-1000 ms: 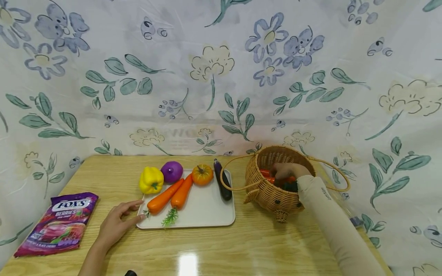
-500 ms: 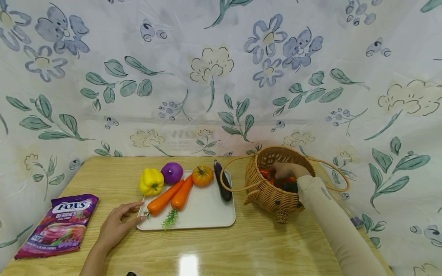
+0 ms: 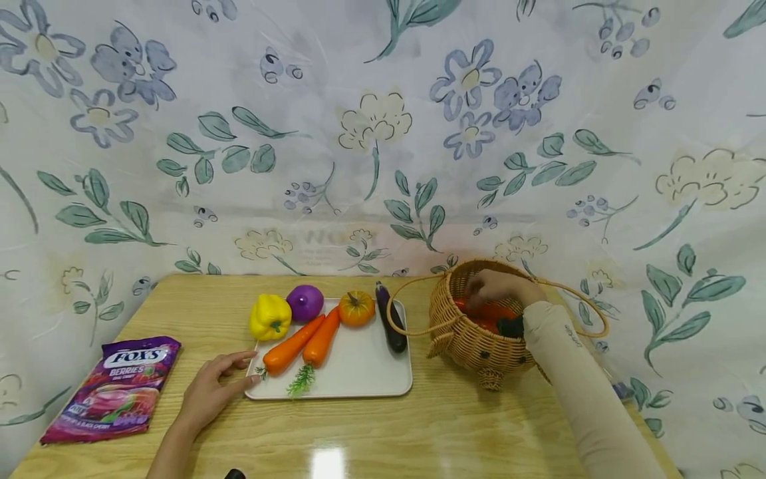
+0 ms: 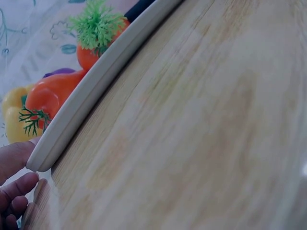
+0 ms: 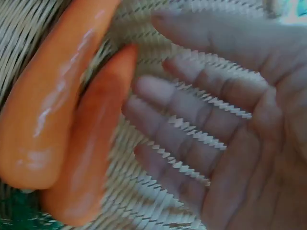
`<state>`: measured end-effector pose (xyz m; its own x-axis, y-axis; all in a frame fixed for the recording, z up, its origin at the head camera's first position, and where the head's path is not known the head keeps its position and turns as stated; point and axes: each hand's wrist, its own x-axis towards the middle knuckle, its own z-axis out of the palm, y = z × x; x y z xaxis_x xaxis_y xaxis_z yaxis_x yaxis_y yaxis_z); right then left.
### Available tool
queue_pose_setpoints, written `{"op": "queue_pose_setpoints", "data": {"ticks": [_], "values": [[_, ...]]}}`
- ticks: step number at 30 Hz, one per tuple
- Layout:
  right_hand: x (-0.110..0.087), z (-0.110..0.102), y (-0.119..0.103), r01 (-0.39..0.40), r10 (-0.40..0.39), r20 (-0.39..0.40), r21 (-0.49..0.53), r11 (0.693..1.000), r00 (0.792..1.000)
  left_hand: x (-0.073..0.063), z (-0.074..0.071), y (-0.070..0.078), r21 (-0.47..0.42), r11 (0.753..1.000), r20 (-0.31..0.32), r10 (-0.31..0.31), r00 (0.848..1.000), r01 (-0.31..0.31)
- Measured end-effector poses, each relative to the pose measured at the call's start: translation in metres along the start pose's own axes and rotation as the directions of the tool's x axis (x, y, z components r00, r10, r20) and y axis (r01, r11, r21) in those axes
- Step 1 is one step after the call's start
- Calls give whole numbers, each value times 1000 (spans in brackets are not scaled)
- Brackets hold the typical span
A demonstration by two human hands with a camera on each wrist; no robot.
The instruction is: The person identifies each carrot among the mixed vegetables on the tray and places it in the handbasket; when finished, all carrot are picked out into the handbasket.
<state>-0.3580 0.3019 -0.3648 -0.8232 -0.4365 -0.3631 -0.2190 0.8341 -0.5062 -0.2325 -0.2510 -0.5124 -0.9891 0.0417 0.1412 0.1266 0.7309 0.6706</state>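
My right hand [image 3: 499, 289] is inside the round wicker basket [image 3: 473, 346]. In the right wrist view its fingers are spread and fairly straight, with nothing in the palm. Just off the fingertips lie two carrots, one brighter orange [image 5: 53, 96] and one redder [image 5: 91, 148], against the woven wall. My left hand [image 3: 212, 386] rests at the left end of the white tray [image 3: 371, 372], thumb and fingertips right at its rim. On the tray are two carrots [image 3: 293, 346] [image 3: 321, 338], a small pumpkin [image 3: 357, 309] and an eggplant [image 3: 391, 319].
A yellow bell pepper [image 3: 270, 317] and a purple onion-like vegetable [image 3: 305, 303] sit at the tray's back left corner. A purple candy bag [image 3: 114, 389] lies at the far left. The basket's thin handle [image 3: 413, 331] loops out over the table. A floral cloth [image 3: 335, 166] hangs behind.
My right hand has drawn up and back from the carrots inside the basket, so more of them shows. The left hand keeps its place at the tray; the head view has shifted slightly.
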Motion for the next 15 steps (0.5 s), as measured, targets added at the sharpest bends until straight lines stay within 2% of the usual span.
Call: {"op": "queue_pose_setpoints", "data": {"ticks": [4, 7, 11, 15], "values": [[-10, -15, -19, 27, -29, -85, -25, 999, 996, -1, 1, -2, 5, 1000, 11, -6, 1000, 6], [-19, -23, -43, 94, -99, -178, -35, 995, 979, -1, 1, -3, 10, 1000, 15, -1, 1000, 1], [-29, -14, -83, 161, -147, -335, 13, 987, 931, 0, 0, -4, 5, 1000, 13, 9, 1000, -9], [-33, 15, -122, 214, -141, -442, 119, 970, 886, 1, 1, -2, -14, 1000, 14, 14, 1000, -14]]}}
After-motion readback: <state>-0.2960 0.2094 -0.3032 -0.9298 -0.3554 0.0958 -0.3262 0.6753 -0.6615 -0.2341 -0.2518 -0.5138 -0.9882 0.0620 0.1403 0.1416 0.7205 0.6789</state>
